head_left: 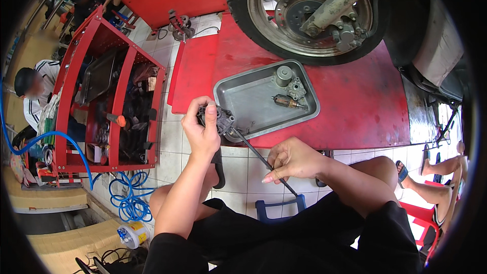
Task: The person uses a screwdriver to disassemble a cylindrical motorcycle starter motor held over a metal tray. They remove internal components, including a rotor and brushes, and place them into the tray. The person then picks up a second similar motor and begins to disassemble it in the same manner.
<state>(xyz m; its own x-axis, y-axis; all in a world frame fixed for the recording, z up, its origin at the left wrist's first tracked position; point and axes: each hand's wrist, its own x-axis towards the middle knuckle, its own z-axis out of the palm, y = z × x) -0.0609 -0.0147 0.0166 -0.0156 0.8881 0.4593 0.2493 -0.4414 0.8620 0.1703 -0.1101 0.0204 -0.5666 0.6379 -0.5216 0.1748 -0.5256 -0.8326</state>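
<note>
My left hand [201,131] grips a grey cast-metal housing [223,121] beside the near left corner of a metal tray [256,131]. Its thumb lies upright across the part. My right hand [297,160] has its fingers closed around a long, thin dark rod [252,148]. The rod slants from the housing down toward my lap, its upper end meeting the part. How that end fits there is too small to tell. Inside the tray rest a silvery cylinder [284,75], a bracket-like metal casting [296,90] and a dark motor armature with a copper-coloured middle [287,102].
The tray sits on a red platform [355,101] under a motorcycle wheel [304,15]. To the left stands a red tool cart [115,106] near coiled blue hose [129,193]. A blue plastic frame [280,209] is below my right hand. Other people are at left and right.
</note>
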